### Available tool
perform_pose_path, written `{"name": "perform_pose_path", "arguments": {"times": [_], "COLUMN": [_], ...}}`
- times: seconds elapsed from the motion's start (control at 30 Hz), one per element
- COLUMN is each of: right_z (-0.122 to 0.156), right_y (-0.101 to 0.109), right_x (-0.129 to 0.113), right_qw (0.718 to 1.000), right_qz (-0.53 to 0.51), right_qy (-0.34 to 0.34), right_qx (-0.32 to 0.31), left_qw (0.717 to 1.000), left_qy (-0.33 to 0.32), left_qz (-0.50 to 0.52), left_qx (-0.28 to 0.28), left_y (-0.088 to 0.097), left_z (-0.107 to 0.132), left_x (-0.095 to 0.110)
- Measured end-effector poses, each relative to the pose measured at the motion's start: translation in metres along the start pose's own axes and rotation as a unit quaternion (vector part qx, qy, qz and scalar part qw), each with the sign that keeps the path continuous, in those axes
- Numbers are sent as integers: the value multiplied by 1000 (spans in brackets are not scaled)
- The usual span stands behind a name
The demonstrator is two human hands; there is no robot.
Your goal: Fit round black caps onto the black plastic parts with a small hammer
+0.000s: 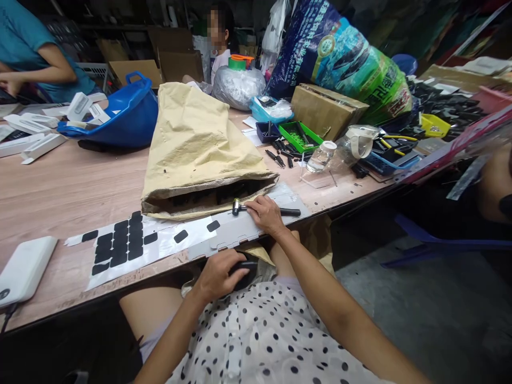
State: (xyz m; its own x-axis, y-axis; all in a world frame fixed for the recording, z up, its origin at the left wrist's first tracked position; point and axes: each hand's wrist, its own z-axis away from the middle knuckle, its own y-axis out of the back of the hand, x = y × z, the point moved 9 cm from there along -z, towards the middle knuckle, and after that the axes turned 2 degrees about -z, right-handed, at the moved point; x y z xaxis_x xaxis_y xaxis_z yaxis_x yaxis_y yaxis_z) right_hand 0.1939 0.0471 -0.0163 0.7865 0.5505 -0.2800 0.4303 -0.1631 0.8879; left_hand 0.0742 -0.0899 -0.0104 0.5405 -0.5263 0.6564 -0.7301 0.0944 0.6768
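My right hand (266,214) is at the table's front edge, its fingers closed over the metal shaft of a small hammer (290,212). The hammer lies flat on a grey cardboard sheet (236,228), its head to the left and black handle to the right. Low over my lap, my left hand (221,274) is closed around a smooth black piece (245,268), whose kind I cannot make out. Beside the cardboard, a white sheet (160,246) carries rows of black rounded patches (135,237). Just behind my right hand, a large yellow paper sack (192,144) opens toward me, with dark contents inside.
A white power bank (28,269) sits at left. Farther back are a blue basin (132,117), a green tray (286,128), a clear jar (321,156), a cardboard box (320,109) and a big printed bag (360,58). Other people sit across the table and at right.
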Motion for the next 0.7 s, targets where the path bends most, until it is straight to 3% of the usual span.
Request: {"name": "perform_pose_path", "arguments": {"times": [0.07, 0.17, 0.23, 0.3, 0.37, 0.47, 0.5, 0.57, 0.63, 0.7], "right_z": [0, 0, 0, 1, 1, 1, 1, 1, 0, 0], "right_y": [0, -1, -2, -3, -3, -2, -2, -3, -3, -3], "right_x": [0, 1, 0, 0, 0, 0, 1, 1, 1, 0], "right_qw": [1000, 1000, 1000, 1000, 1000, 1000, 1000, 1000, 1000, 1000], "right_qz": [-2, -3, -4, -4, -6, -8, -9, -8, -6, -6], "right_qy": [0, 0, 2, 4, 4, 4, 3, 4, 6, 10], "right_qx": [1, 5, 10, 15, 20, 22, 21, 17, 12, 8], "left_qw": [998, 977, 962, 962, 972, 976, 958, 900, 837, 798], "left_qy": [35, 154, 195, 194, 183, 209, 237, 311, 391, 454], "left_qz": [-10, -65, -79, -41, 12, -13, -60, -155, -218, -236], "left_qx": [-50, -132, -174, -190, -148, 64, 150, 261, 314, 317], "left_y": [-23, -48, -53, -49, -28, 41, 68, 109, 135, 147], "left_z": [8, 20, 24, 18, 1, -29, -34, -35, -30, -24], "left_x": [-4, -30, -39, -36, -31, -47, -58, -84, -110, -135]}}
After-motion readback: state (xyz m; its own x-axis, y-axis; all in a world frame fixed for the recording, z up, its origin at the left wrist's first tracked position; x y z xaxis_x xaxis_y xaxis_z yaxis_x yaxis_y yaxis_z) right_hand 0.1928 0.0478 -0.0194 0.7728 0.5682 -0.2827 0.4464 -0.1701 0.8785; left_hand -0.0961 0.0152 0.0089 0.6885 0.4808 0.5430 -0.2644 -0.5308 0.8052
